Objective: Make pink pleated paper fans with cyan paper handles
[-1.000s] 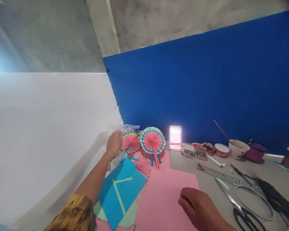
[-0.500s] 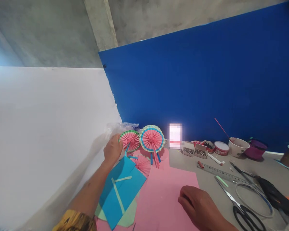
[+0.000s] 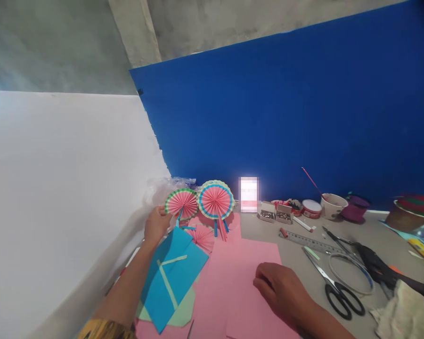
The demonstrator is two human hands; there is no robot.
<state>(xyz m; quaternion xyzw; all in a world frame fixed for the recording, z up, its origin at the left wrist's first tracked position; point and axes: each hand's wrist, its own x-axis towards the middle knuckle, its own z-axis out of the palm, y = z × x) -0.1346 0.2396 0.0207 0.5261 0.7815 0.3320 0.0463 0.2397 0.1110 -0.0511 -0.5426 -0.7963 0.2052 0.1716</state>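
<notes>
My left hand (image 3: 157,225) is at the lower left edge of a pleated pink paper fan (image 3: 183,200) with a green rim. Its fingertips touch or nearly touch that edge and are partly hidden; the grip looks loose. Beside this fan stands a round pink paper fan (image 3: 212,197) with blue and pale green rings. My right hand (image 3: 279,285) rests curled on a pink paper sheet (image 3: 242,263), with nothing visible in it. Between the arms lies a blue sheet (image 3: 173,278) bearing two pale strips, over pale green paper (image 3: 185,306).
Scissors (image 3: 334,285), a metal ruler (image 3: 313,242), a black glue gun (image 3: 378,266) and a cloth (image 3: 399,310) lie at right. Behind them are two small boxes of metal bits (image 3: 283,215), a white cup (image 3: 334,205) and a purple pot (image 3: 355,208). A blue panel (image 3: 268,117) rises behind.
The view has swung slightly right, bringing the cloth and a pot more into sight. My left hand has slid down along the green-rimmed fan's edge. My right hand stays on the pink sheet.
</notes>
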